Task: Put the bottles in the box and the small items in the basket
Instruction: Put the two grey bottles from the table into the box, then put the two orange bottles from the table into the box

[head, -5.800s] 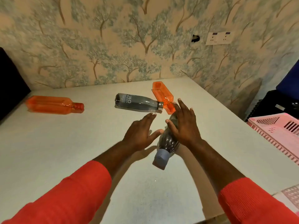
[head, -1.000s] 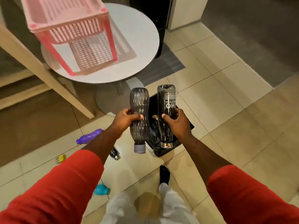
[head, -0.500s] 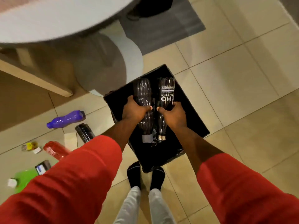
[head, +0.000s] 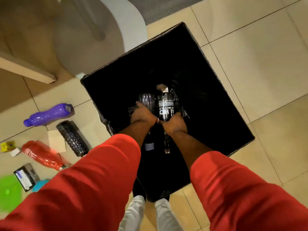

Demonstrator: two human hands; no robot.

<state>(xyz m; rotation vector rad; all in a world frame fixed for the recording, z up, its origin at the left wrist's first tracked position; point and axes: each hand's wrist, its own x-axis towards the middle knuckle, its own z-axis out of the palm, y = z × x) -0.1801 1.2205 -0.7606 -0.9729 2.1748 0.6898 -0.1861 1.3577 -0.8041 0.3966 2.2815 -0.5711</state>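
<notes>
I look straight down into a black box (head: 215, 90) on the tiled floor. Both my hands reach deep inside it. My left hand (head: 142, 115) grips a ribbed smoky bottle (head: 147, 100) with a grey-blue cap pointing toward me. My right hand (head: 174, 123) grips a dark bottle with white lettering (head: 165, 105), its steel cap toward me. The two bottles lie side by side, low in the box. A crumpled black liner shows around them.
Left of the box on the floor lie a purple bottle (head: 48, 115), a black textured bottle (head: 72, 138), a red bottle (head: 42, 155), a green item (head: 8, 190), a small yellow item (head: 7, 145) and a dark packet (head: 26, 176). A round table base (head: 106, 35) stands behind.
I have turned from the table to the floor box. Both hands have lowered the two dark bottles further down into the box, and my head has leaned closer over it.
</notes>
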